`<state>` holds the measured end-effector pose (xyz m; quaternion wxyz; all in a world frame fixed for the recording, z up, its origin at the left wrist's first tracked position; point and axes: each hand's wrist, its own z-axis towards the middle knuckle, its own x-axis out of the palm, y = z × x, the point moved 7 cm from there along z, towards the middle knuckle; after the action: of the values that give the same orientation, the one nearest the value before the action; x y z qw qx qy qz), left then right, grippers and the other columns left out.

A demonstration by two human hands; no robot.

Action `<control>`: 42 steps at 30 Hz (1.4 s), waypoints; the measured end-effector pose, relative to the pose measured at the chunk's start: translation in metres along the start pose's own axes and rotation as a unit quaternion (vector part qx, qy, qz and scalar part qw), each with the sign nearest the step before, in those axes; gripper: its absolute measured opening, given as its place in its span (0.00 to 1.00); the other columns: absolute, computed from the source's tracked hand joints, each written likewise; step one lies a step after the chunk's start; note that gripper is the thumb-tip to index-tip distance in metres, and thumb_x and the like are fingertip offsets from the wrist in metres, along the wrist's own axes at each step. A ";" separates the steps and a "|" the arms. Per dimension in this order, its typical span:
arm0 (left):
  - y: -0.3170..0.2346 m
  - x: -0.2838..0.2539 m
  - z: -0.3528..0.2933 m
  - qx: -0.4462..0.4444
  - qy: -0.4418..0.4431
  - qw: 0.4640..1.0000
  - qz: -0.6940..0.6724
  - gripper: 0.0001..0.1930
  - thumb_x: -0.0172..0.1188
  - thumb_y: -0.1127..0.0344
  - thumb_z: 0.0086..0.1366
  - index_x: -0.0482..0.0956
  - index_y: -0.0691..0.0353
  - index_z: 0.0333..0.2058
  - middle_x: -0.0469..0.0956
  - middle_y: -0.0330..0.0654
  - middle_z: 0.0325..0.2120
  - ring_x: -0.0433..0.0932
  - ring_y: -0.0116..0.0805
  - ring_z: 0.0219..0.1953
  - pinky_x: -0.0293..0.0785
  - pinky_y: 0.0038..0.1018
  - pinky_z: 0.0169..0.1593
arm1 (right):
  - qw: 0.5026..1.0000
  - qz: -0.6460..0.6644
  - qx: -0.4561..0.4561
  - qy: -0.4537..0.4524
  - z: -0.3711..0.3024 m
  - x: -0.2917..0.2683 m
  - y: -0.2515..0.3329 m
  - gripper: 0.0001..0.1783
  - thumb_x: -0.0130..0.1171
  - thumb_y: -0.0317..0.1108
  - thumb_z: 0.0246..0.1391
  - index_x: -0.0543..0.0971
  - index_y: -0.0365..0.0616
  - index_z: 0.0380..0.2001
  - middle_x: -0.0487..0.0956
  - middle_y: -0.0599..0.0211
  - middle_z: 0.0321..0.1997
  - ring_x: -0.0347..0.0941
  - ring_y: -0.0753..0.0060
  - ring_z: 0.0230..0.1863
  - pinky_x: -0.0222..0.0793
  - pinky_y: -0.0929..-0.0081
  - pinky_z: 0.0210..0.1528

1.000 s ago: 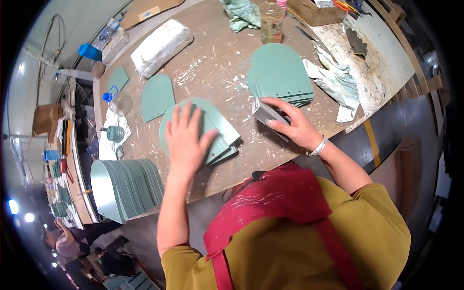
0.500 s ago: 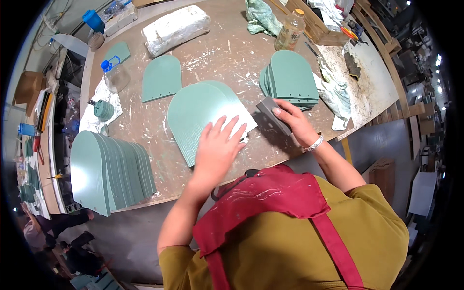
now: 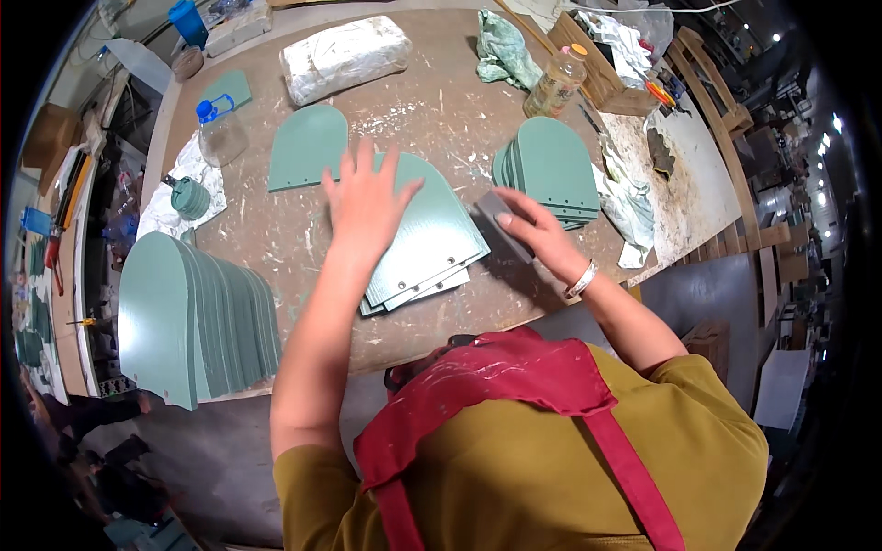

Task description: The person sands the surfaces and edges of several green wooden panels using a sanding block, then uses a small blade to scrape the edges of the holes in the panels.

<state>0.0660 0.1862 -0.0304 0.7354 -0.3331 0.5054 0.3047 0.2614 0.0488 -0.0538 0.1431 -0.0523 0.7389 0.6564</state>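
Your left hand (image 3: pixel 366 204): fingers splayed, over the left side of a loose stack of green arched panels (image 3: pixel 430 230) in front of you; palm contact can't be told from here. Your right hand (image 3: pixel 542 241): thumb and fingers pinching a grey rectangular block (image 3: pixel 507 237), just right of that stack, apart from it. Stack lies flat on the paint-flecked worktop (image 3: pixel 303 275), straight edges toward you, lower corners fanned out, holes along the top panel's edge. Right of the block, a neater pile of matching panels (image 3: pixel 554 163). Left, at the near edge, a long row of upright panels (image 3: pixel 220 321), packed face to face. A lone arched panel (image 3: pixel 308 147) lies flat beyond your left hand. Progress, as judged: midway, with panels split among several groups; the loose stack looks like the batch in hand, not yet squared up. Which group is finished and which is waiting, the view doesn't settle; no panel face plainly shows whether the block has worked it.
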 end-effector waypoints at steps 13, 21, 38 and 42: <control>0.001 0.008 0.014 -0.043 0.045 0.997 -0.053 0.17 0.47 0.56 0.71 0.75 0.54 0.52 0.73 0.47 0.49 0.73 0.46 0.50 0.69 0.48 0.51 | 0.900 -0.367 -0.232 0.048 -0.049 0.018 0.038 0.32 0.62 0.48 0.56 0.71 0.52 0.63 0.65 0.48 0.66 0.65 0.44 0.64 0.61 0.57 0.64; 0.000 0.006 0.015 -0.040 0.028 0.997 -0.055 0.15 0.47 0.56 0.71 0.76 0.55 0.49 0.73 0.47 0.49 0.73 0.48 0.50 0.69 0.48 0.51 | 0.907 -0.351 -0.230 -0.025 -0.005 0.026 0.043 0.31 0.62 0.45 0.56 0.71 0.51 0.62 0.65 0.48 0.66 0.65 0.43 0.62 0.60 0.56 0.64; -0.001 0.009 0.014 -0.041 0.021 0.997 -0.060 0.16 0.46 0.56 0.71 0.76 0.55 0.50 0.74 0.48 0.49 0.73 0.48 0.51 0.69 0.49 0.51 | 0.898 -0.387 -0.202 -0.059 0.042 0.030 0.055 0.29 0.61 0.47 0.55 0.73 0.52 0.59 0.68 0.49 0.64 0.66 0.43 0.61 0.62 0.54 0.62; 0.003 0.006 0.013 -0.056 0.033 0.997 -0.041 0.16 0.46 0.55 0.72 0.75 0.55 0.51 0.74 0.48 0.49 0.73 0.48 0.51 0.69 0.49 0.52 | 0.888 -0.394 -0.226 -0.064 0.019 0.022 0.075 0.31 0.61 0.46 0.54 0.71 0.55 0.61 0.67 0.50 0.63 0.66 0.42 0.59 0.62 0.54 0.60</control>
<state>0.0727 0.1992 -0.0332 0.7104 -0.4042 0.4974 0.2909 0.2235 0.0794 0.0104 0.4218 -0.3278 0.4782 0.6971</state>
